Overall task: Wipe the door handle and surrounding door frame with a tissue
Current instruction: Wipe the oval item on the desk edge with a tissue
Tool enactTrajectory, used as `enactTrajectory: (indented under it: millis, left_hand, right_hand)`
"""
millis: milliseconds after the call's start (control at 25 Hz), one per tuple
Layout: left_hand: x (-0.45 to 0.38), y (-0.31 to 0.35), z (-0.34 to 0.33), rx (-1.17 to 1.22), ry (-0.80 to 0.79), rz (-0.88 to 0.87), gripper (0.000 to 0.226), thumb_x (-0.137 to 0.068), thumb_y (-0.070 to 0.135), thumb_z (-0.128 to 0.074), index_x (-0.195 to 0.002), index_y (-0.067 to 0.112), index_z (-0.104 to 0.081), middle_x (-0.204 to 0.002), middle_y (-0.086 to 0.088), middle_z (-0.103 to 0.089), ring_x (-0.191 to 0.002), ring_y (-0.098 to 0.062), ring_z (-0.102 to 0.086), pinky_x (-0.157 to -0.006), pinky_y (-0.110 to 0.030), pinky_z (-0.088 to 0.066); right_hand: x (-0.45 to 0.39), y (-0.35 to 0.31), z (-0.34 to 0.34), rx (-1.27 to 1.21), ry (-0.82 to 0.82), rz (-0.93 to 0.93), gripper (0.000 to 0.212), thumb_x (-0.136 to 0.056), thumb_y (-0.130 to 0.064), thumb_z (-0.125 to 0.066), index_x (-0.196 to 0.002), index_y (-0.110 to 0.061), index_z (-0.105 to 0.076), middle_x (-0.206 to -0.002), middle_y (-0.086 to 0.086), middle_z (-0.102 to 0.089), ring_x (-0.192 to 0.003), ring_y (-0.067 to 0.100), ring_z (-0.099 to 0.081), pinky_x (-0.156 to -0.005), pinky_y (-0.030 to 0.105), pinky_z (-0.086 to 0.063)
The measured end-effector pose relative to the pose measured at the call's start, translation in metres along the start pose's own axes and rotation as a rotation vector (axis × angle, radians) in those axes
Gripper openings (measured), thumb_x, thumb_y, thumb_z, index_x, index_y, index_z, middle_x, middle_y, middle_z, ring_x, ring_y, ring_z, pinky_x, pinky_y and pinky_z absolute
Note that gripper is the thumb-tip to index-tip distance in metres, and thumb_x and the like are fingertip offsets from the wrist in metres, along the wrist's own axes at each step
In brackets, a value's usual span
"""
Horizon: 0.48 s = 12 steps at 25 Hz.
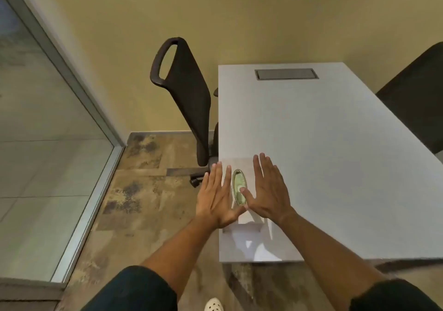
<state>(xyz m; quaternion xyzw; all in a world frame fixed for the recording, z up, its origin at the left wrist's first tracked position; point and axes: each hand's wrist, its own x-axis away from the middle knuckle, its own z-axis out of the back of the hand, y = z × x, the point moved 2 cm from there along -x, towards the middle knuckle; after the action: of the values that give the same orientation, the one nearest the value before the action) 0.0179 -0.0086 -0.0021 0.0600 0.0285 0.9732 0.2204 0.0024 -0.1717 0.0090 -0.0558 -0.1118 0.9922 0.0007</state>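
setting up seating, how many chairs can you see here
2: one black chair at the white table's left side, another chair cut off at the right edge. More may sit outside the view.

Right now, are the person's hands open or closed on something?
Open: left hand and right hand are flat, fingers spread, above the table, holding nothing.

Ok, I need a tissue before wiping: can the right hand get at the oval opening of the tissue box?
Probably yes. The right hand is open just beside the oval opening, with its thumb over the rim, and the left hand on the other side leaves it uncovered.
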Motion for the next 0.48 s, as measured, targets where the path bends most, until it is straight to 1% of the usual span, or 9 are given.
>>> enactTrajectory:
  millis: [80,120,240,360,480]
  left_hand:
    - [-0.006,-0.005,-0.015,0.039,-0.036,-0.020,0.106,-0.076,0.091,0.000,-0.139,0.018,0.044,-0.158,-0.014,0.036,-0.147,-0.029,0.034,-0.124,-0.048,0.011]
    - [-0.007,-0.007,-0.022,0.016,-0.048,-0.026,0.108,-0.076,0.091,0.000,-0.141,0.017,0.042,-0.159,-0.015,0.034,-0.147,-0.029,0.033,-0.124,-0.048,0.009]
    - [-0.016,-0.008,-0.041,0.034,-0.076,-0.056,0.112,-0.072,0.094,0.002,-0.140,0.015,0.043,-0.159,-0.015,0.033,-0.148,-0.030,0.032,-0.124,-0.049,0.009]
    - [-0.024,-0.006,-0.052,0.087,-0.099,-0.061,0.112,-0.069,0.096,0.008,-0.134,0.016,0.050,-0.156,-0.013,0.035,-0.149,-0.030,0.029,-0.125,-0.049,0.006]
    - [-0.026,-0.004,-0.060,0.074,-0.137,-0.047,0.113,-0.073,0.095,0.002,-0.140,0.013,0.042,-0.157,-0.013,0.035,-0.149,-0.029,0.030,-0.125,-0.049,0.005]
  right_hand:
    - [0.000,-0.003,-0.013,-0.007,-0.041,-0.020,0.095,-0.084,-0.071,-0.032,-0.154,-0.021,0.008,-0.164,0.006,0.005,-0.151,0.026,0.002,-0.118,0.034,0.010]
    - [0.002,-0.003,-0.019,0.004,-0.064,-0.042,0.094,-0.084,-0.071,-0.031,-0.154,-0.021,0.008,-0.164,0.006,0.006,-0.151,0.025,0.002,-0.117,0.033,0.012]
    - [0.004,-0.002,-0.032,-0.017,-0.103,-0.066,0.090,-0.086,-0.067,-0.033,-0.155,-0.019,0.002,-0.164,0.006,0.002,-0.151,0.024,0.000,-0.115,0.030,0.014]
    - [-0.003,0.000,-0.041,-0.060,-0.129,-0.047,0.083,-0.091,-0.057,-0.041,-0.156,-0.016,-0.010,-0.164,0.008,-0.010,-0.151,0.025,-0.009,-0.117,0.032,0.005]
    - [-0.009,0.000,-0.050,-0.087,-0.146,-0.052,0.066,-0.097,-0.044,-0.047,-0.152,-0.014,-0.028,-0.159,0.010,-0.029,-0.147,0.028,-0.026,-0.119,0.037,-0.015]
